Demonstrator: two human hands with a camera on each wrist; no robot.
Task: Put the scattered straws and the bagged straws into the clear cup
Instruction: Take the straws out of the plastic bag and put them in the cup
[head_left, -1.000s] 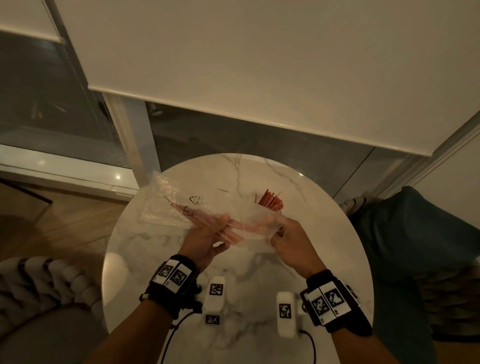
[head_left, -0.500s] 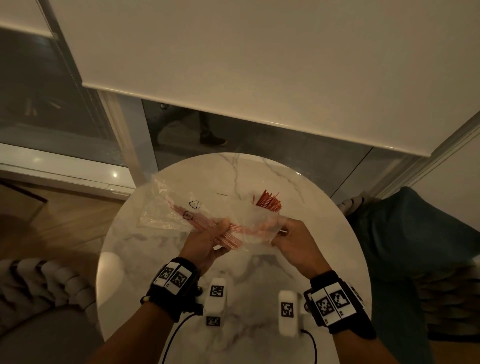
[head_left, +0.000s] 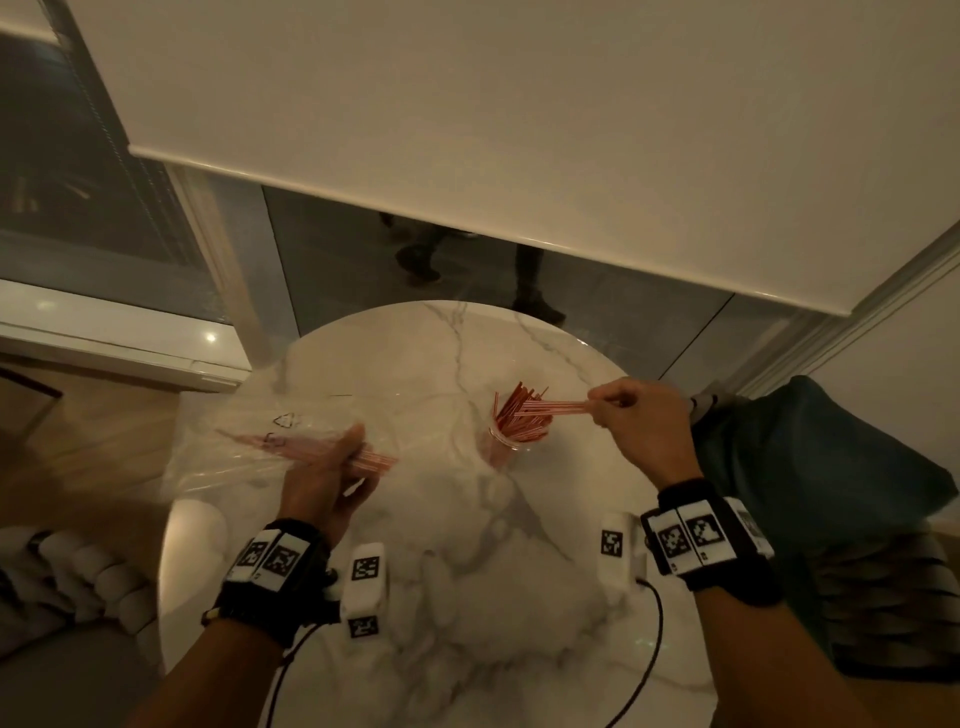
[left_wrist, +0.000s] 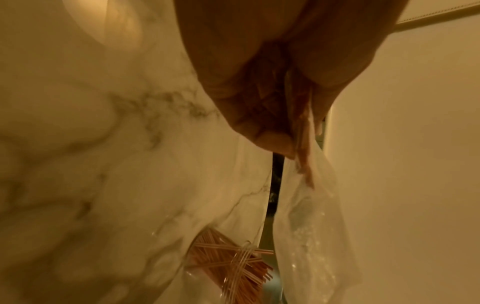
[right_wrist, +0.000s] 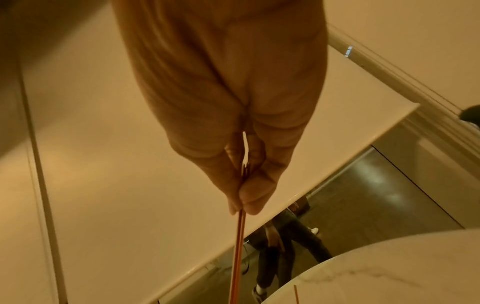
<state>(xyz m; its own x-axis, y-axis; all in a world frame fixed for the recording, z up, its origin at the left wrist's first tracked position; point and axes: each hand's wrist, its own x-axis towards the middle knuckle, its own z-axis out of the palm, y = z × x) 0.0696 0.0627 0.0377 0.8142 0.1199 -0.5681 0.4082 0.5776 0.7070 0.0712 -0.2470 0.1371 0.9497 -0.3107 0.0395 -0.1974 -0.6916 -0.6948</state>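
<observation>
On the marble table (head_left: 467, 545) stands the clear cup (head_left: 511, 441), packed with red straws (head_left: 519, 415); it also shows low in the left wrist view (left_wrist: 226, 265). My right hand (head_left: 597, 408) pinches a few red-and-white straws (head_left: 556, 405) by one end, and they reach left over the cup's mouth. The right wrist view shows thumb and finger pressed on those straws (right_wrist: 242, 218). My left hand (head_left: 358, 447) grips the clear plastic bag (head_left: 249, 447) left of the cup, with bagged straws (head_left: 376, 460) poking past the fingers.
One thin straw (head_left: 340, 395) lies on the table beyond the bag, also seen as a loose straw (right_wrist: 296, 294) in the right wrist view. A dark cushion (head_left: 805, 467) sits right of the table. A window frame (head_left: 228, 291) and a roller blind (head_left: 519, 130) stand behind.
My right hand has let go of the bag's end, drawn a few straws out and carried them right, over the cup. The left hand has moved left with the bag.
</observation>
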